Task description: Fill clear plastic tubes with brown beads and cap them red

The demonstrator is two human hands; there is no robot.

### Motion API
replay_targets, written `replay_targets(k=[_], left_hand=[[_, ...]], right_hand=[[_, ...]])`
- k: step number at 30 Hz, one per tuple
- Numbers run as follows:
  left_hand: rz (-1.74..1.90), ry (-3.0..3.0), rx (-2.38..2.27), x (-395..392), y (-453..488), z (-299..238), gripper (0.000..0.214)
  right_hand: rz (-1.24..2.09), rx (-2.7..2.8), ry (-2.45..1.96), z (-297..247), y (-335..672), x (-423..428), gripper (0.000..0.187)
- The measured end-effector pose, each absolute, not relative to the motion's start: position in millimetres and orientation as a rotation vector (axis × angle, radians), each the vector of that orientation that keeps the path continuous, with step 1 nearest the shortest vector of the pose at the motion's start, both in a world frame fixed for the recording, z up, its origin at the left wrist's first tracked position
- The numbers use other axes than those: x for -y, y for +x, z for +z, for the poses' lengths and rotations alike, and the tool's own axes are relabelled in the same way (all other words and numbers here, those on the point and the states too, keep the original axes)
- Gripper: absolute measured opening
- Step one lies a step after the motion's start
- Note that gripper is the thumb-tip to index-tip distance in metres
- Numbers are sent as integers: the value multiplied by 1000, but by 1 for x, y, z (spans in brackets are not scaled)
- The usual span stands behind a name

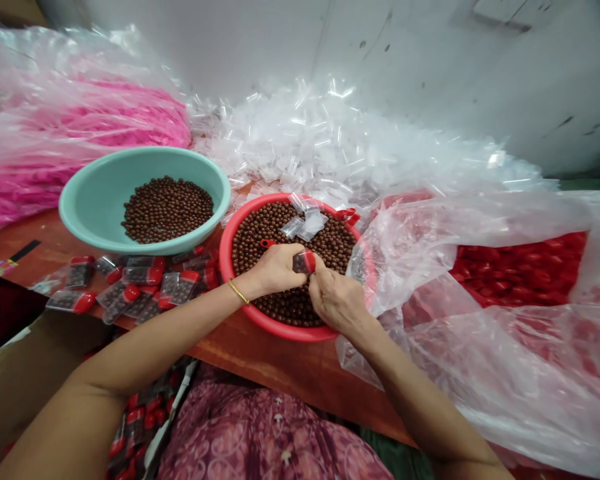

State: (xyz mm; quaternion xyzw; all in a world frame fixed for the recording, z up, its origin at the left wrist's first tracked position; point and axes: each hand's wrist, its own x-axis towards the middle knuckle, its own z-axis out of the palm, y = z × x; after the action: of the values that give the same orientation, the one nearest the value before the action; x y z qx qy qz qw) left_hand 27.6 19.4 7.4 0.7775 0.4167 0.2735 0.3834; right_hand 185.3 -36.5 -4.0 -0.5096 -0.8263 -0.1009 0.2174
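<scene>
Over the red basin (224,260) full of brown beads (255,230), both my hands meet on one small clear container with a red cap (305,263). My left hand (279,268) is closed around its body, and a gold bracelet circles that wrist. At the capped end, the fingers of my right hand (337,293) are curled against it. A few empty clear containers (307,223) lie on the beads behind my hands. Loose red caps (349,215) rest at the basin's back right, and another red cap (267,244) shows just behind my left hand.
A teal basin (87,200) with brown beads stands at the left. Filled, capped containers (140,287) are piled before it, with more in a box below. Clear containers (320,133) heap along the wall. Plastic bags hold red caps (520,270) at right and pink pieces (130,113) at left.
</scene>
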Motion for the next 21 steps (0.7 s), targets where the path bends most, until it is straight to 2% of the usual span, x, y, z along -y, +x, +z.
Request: replay_targets(k=[5, 9, 13, 17, 21], left_hand=[[523, 2210, -1070, -17, 29, 13, 12], [422, 2353, -1052, -12, 32, 17, 15], [354, 2431, -1019, -5, 33, 18, 19], [239, 2514, -999, -2, 34, 16, 25], [189, 2578, -957, -3, 37, 12, 27]], right_hand=[[151, 2102, -1346, 6, 200, 31, 40], [538, 1592, -1289, 4, 186, 17, 62], [896, 1460, -1234, -1, 167, 3, 75], [1109, 1582, -1221, -7, 166, 3, 77], [1162, 1598, -1220, -8, 171, 8, 84]])
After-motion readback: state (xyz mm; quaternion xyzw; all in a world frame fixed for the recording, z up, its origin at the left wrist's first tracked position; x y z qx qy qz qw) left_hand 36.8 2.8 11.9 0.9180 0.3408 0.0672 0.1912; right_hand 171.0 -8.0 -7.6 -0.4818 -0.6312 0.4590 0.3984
